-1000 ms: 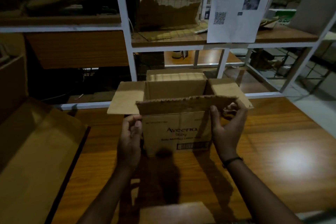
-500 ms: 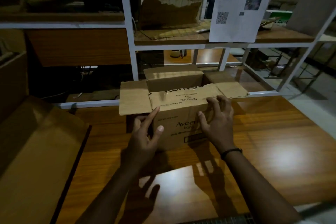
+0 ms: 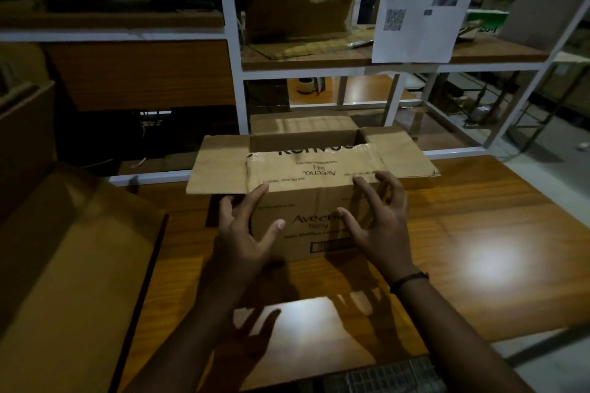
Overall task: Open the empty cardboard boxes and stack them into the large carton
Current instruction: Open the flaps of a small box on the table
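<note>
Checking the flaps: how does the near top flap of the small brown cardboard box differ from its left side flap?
The near top flap lies folded inward; the left side flap spreads outward. The near top flap bears upside-down print; the left side flap looks plain. Both are brown cardboard.

The box [image 3: 306, 226] sits about mid table [image 3: 479, 217], with the rack [image 3: 234, 73] right behind it. The carton [image 3: 73, 265] is off to the left, beside the table. Both hands are at the box's near side, left hand [image 3: 242, 233] at its left corner, right hand [image 3: 380, 223] nearer the right. Up on the rack, a sheet [image 3: 418, 9] hangs right of a cardboard scrap [image 3: 300, 9].
</note>
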Action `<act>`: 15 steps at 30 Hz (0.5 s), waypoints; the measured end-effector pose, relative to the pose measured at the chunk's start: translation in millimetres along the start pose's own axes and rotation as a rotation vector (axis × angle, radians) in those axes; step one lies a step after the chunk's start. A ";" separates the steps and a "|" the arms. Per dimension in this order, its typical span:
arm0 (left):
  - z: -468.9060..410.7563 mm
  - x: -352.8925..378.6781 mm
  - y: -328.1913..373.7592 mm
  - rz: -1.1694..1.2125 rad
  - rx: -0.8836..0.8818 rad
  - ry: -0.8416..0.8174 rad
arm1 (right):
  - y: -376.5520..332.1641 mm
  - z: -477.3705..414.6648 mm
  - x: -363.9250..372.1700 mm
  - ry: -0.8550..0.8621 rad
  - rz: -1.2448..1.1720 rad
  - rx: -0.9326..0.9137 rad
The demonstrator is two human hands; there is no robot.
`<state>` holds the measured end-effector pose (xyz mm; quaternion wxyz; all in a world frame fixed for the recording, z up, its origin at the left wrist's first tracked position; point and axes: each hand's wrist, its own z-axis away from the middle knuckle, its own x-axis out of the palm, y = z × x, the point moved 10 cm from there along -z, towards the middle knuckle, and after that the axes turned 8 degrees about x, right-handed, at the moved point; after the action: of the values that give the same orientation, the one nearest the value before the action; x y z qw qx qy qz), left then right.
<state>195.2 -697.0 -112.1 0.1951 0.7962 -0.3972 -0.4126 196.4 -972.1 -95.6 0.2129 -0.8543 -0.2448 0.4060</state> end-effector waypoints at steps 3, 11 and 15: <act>-1.4 3.3 -2.9 -0.024 -0.001 -0.006 | -1.9 0.3 5.9 0.020 0.022 0.037; -7.7 -3.4 -2.9 -0.116 -0.050 0.056 | -3.4 0.9 5.6 0.055 0.027 0.057; 3.4 -0.4 -6.8 -0.048 0.001 0.052 | 7.7 12.9 4.8 0.080 -0.024 0.036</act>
<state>195.5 -692.5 -118.2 0.1948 0.8161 -0.3730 -0.3961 190.7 -973.2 -110.3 0.2425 -0.8629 -0.2390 0.3734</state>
